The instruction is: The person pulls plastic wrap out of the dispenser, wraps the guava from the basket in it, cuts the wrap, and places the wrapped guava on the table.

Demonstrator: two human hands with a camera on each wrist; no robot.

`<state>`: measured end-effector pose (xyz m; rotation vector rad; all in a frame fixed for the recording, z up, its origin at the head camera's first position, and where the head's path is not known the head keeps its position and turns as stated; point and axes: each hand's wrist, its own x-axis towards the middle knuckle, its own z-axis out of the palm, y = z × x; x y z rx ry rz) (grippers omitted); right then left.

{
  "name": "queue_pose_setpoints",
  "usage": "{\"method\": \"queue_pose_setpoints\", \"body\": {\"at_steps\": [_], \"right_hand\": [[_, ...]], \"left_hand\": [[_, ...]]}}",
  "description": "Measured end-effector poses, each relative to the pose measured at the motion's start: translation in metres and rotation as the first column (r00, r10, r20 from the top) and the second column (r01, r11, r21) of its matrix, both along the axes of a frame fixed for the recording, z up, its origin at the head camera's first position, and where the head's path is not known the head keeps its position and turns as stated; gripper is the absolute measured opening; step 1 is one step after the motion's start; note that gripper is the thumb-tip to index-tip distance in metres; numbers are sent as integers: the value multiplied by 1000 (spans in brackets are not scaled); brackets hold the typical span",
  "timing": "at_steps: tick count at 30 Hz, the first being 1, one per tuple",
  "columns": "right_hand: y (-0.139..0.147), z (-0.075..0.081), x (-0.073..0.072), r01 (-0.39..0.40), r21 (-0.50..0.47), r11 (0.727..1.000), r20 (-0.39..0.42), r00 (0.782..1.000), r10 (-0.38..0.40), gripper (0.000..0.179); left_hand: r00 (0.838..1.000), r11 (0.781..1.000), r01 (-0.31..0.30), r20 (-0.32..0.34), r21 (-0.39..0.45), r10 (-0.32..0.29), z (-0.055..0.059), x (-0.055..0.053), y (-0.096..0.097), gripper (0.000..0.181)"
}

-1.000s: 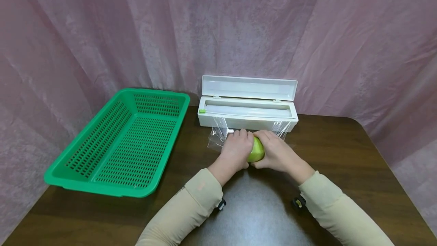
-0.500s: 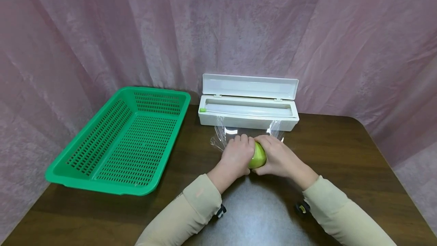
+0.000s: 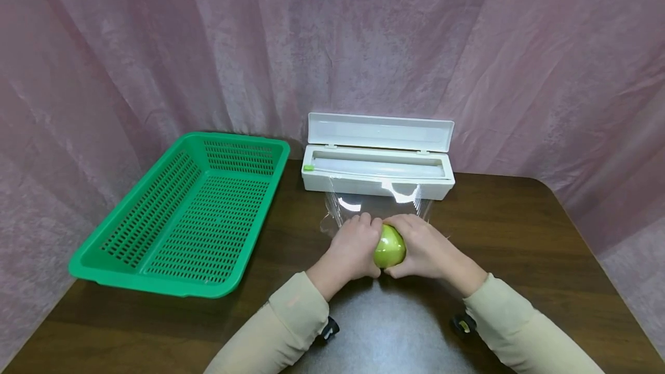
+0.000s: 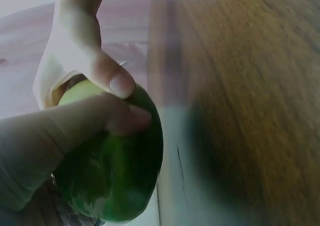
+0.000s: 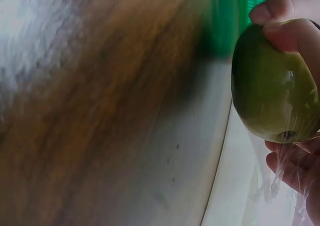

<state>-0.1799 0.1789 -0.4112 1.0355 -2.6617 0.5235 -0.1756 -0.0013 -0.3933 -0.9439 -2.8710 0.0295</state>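
In the head view both hands hold a shiny green apple (image 3: 389,246) between them, low over the table. My left hand (image 3: 355,247) grips its left side, and my right hand (image 3: 423,247) its right. The two thumbs lie close together on the apple (image 4: 115,171) in the left wrist view. Clear cling film (image 3: 371,204) stretches from the front of a white dispenser box (image 3: 374,185) to the hands. Gathered film (image 5: 280,171) hangs at the apple's end in the right wrist view, by the curled fingers.
The dispenser's lid (image 3: 381,131) stands raised against the pink curtain (image 3: 384,33). Inside lies the film roll (image 3: 376,167), with a small green slider (image 3: 309,168) at the left end. A green basket (image 3: 249,247) stands on the left of the brown wooden table (image 3: 519,235).
Both hands have come nearer to the person with the apple, away from the dispenser. More film now spans the gap, and it looks smoother and wider. The basket and box stay put.
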Motion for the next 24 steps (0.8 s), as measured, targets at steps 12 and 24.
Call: {"method": "queue_pose_setpoints", "body": {"at_steps": [12,24], "right_hand": [[1,0,20,29,-1,1000,170,985,-28,79],[-7,0,22,57,101,993,-9,998,-56,109]], "left_hand": [[972,990,59,219,129,-87,1,2,-9,68],[912,972,66,382,224,-150,4,-20,-12,58]]}}
